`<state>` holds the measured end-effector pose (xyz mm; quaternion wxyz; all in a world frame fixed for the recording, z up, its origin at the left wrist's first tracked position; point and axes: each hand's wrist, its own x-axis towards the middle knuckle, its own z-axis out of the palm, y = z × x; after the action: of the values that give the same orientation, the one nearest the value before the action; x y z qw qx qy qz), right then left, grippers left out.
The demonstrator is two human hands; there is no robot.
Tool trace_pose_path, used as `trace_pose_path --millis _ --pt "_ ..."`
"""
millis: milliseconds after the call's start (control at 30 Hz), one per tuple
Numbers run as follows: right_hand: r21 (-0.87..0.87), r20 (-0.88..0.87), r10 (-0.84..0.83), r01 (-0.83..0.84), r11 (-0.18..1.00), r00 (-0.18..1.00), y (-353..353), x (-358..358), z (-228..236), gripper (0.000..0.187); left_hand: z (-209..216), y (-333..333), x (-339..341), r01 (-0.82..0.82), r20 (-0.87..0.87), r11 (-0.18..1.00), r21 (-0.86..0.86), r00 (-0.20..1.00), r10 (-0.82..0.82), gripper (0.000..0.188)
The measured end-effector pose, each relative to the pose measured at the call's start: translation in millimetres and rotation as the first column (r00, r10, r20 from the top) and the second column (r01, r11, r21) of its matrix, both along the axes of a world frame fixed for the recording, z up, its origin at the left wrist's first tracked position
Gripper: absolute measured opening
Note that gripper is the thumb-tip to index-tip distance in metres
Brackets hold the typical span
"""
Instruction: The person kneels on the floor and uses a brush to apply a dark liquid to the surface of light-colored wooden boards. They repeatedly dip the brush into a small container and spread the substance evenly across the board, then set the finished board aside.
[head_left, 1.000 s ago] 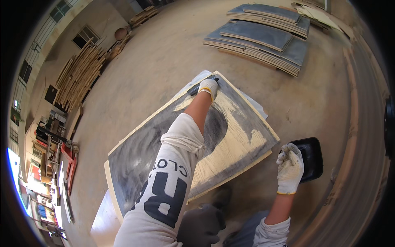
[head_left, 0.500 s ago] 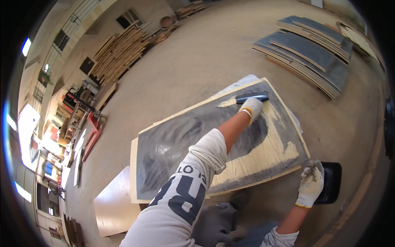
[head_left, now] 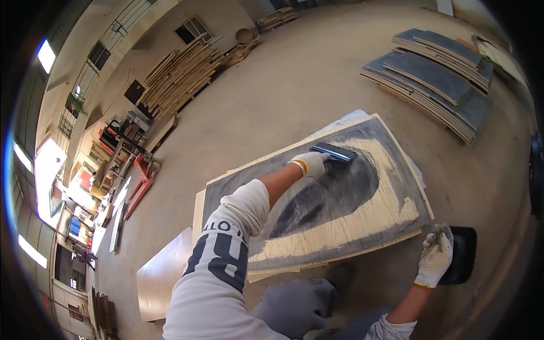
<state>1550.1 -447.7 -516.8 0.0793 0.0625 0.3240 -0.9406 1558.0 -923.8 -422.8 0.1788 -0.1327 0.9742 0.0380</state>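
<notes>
My left hand (head_left: 313, 162), in a pale knit glove with a yellow cuff, is closed on a wide dark scraper (head_left: 335, 152) with a shiny blade. The blade lies against the top plywood board (head_left: 317, 245), which is part-smeared with dark grey coating. Bare yellowish wood shows along the board's right and near sides. To the right of the board, my gloved right hand (head_left: 435, 255) grips the left edge of a black shallow tray (head_left: 462, 255). What the tray holds is too dark to make out.
Stacks of dark-faced boards (head_left: 436, 79) lie on the floor at the far right. A leaning pile of planks (head_left: 178, 76) stands at the far left, with a red pallet jack (head_left: 141, 181) nearer. A smooth pale panel (head_left: 164, 275) sits beside the work at near left.
My left hand has drawn the scraper left and slightly nearer, and the dark coating on the board has changed shape. My right hand still grips the tray. The view has shifted slightly.
</notes>
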Motion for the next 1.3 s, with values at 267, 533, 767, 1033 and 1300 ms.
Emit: trace_pose_path --millis 267,533,767,1033,1300 --pt "0.007 0.046 -0.053 0.052 0.999 0.998 16 -3 5 0.024 3 30 -9 -0.028 0.020 0.994 -0.102 0.999 0.030 0.043" --pt "0.013 -0.052 0.072 -0.071 0.997 0.996 9 -15 -27 0.028 -16 45 -56 -0.027 -0.025 0.999 -0.039 0.999 0.026 0.032" --pt "0.135 -0.149 0.389 -0.371 0.919 0.909 -54 -9 -15 0.035 -10 46 -28 -0.251 -0.101 0.968 -0.022 0.964 0.247 0.033" --pt "0.451 -0.028 0.634 -0.557 0.698 0.773 -167 12 32 0.051 -20 95 17 -0.201 -0.122 0.954 0.222 0.965 0.231 0.029" --pt "0.672 0.287 0.605 -0.606 0.425 0.743 -234 26 69 0.050 -5 124 92 -0.090 -0.100 0.899 0.429 0.984 0.146 0.027"
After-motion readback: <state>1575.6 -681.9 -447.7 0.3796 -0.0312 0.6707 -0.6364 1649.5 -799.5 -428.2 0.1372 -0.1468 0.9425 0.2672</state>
